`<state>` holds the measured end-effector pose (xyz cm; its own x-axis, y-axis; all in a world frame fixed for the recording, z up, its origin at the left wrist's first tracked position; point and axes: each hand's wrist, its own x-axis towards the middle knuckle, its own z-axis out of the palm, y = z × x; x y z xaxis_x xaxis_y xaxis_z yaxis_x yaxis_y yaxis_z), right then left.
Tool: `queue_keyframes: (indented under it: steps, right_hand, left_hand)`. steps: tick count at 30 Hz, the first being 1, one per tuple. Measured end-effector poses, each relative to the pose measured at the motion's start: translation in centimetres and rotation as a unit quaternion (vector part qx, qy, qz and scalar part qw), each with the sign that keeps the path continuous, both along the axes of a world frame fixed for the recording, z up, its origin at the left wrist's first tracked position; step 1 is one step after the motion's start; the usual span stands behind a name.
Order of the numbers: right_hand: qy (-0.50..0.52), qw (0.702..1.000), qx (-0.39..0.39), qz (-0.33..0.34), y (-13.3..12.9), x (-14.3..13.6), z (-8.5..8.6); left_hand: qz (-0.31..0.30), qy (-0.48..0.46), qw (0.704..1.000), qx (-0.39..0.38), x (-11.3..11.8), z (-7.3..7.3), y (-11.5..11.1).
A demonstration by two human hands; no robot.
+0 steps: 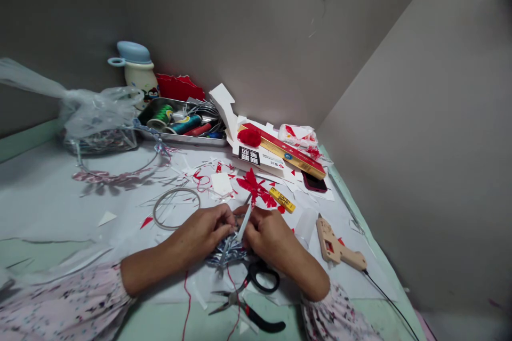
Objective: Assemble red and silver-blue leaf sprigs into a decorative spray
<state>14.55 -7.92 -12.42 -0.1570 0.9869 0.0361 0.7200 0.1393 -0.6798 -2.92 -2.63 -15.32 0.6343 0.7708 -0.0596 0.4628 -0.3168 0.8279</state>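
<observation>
My left hand [214, 228] is closed, fingertips pinching the upper part of a shiny silver-blue bundle of thin strips [229, 250]. My right hand [266, 232] curls around the other side of that bundle, close against my left fingers. A narrow white strip [245, 222] slants up between the hands, and a red flower-like piece [256, 189] shows just beyond my right fingers. Whether the two are joined I cannot tell. Below the hands lie black-handled scissors [263, 278] and pliers [248, 309], with red thread [189, 298] trailing toward me.
A glue gun [336, 245] rests at the right with its cord. Left of the hands lies a ring [154, 206]. Farther back are a metal tray [188, 140] with thread spools, a plastic bag [100, 117], a bottle [138, 72], a long red-gold box [288, 152] and a phone [314, 182].
</observation>
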Motion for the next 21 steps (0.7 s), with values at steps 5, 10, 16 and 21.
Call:
queue_keyframes:
  steps: [5, 10, 16, 21]
  right_hand:
    - [-0.011, 1.000, 0.000, 0.024, -0.09, 0.06, 0.14]
    - [-0.011, 0.999, -0.002, 0.036, 0.08, 0.11, 0.05]
    - [-0.038, 0.998, 0.002, 0.048, 0.21, 0.13, -0.08]
    - [-0.050, 0.997, -0.005, 0.050, 0.28, 0.10, -0.03]
  left_hand:
    - [0.011, -0.002, 1.000, -0.014, 0.04, 0.09, -0.09]
    - [0.021, -0.019, 0.999, -0.033, 0.04, 0.32, -0.20]
    - [0.019, -0.027, 0.998, -0.060, 0.00, 0.12, -0.11]
    - [0.016, -0.034, 0.997, -0.062, -0.02, -0.05, 0.16]
